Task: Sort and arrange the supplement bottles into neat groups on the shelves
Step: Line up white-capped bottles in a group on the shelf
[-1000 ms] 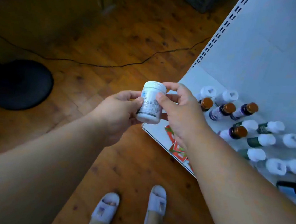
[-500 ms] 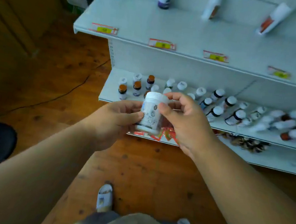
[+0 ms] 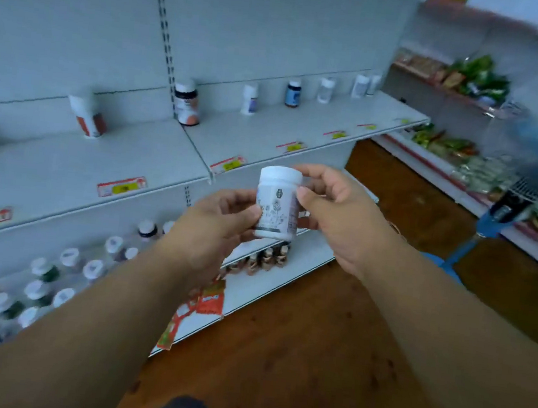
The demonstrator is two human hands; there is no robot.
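While a white supplement bottle (image 3: pixel 278 203) is being pinched upright between the left hand (image 3: pixel 215 228) and right hand (image 3: pixel 340 211) just in front of the upper shelf (image 3: pixel 166 159), its group is seemingly being chosen, and matching bottles must be found next.

A white bottle (image 3: pixel 277 203) with a white cap and a printed label stands upright in mid-air, in front of the shelves. More bottles stand spaced along the middle shelf (image 3: pixel 268 130), and many small white- and brown-capped ones crowd the lower shelf (image 3: pixel 252 288).
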